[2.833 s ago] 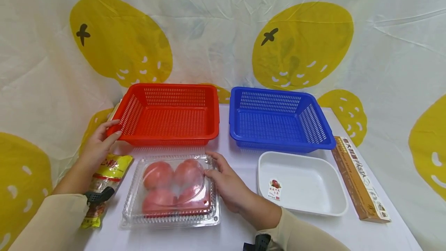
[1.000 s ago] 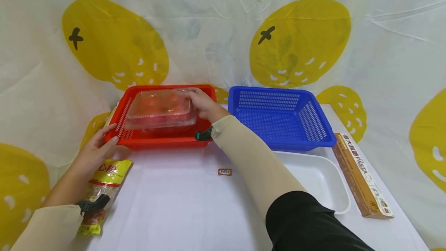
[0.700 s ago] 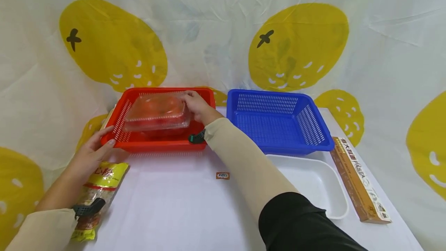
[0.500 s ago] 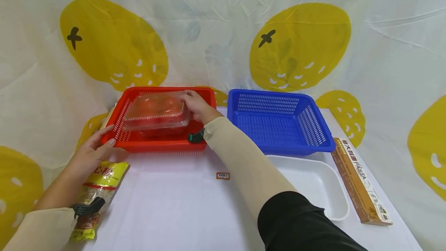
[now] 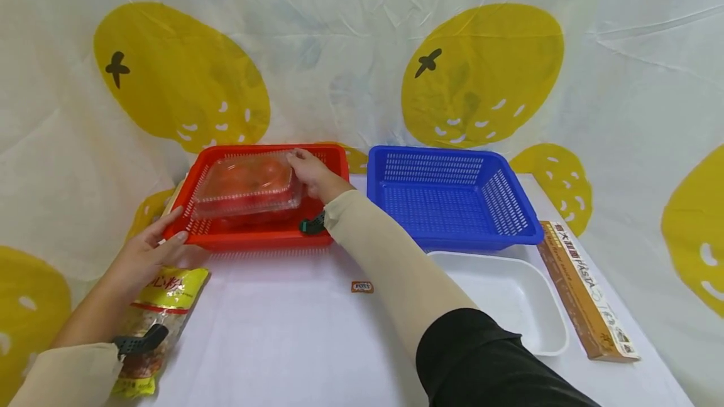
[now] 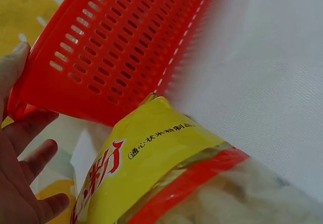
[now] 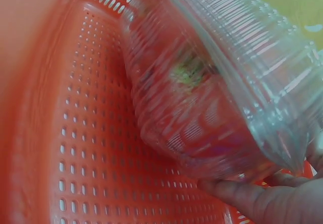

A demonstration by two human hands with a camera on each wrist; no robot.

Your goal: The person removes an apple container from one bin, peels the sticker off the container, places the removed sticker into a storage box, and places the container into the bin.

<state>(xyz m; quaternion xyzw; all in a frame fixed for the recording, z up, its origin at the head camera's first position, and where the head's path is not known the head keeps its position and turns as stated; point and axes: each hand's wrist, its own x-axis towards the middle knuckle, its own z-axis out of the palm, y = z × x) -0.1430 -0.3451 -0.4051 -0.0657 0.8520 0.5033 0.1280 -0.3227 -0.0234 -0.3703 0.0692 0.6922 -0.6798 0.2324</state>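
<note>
A clear plastic box of tomatoes (image 5: 243, 184) sits within the red basket (image 5: 266, 238), tilted a little. At its right end my right hand (image 5: 313, 174) grips it; the right wrist view has fingers (image 7: 237, 196) under the box's edge and a green tomato stem showing through the wall. My left hand (image 5: 148, 247) pinches the basket's front left corner, with the rim between thumb and finger in the left wrist view. Just below that hand lies a yellow-topped bag of rice macaroni (image 5: 170, 294), partly covered by the left wrist.
To the right of the red basket stands a blue basket (image 5: 452, 244). In front of it is a white tray (image 5: 526, 300), partly hidden by the right sleeve. A pasta box (image 5: 588, 294) lies along the right table edge. A small orange packet (image 5: 362, 286) is on the white tablecloth.
The tomato box went from the front of the table up into the red basket, carried by my right hand. Lately it shifted slightly left. My left hand stayed at the basket corner.
</note>
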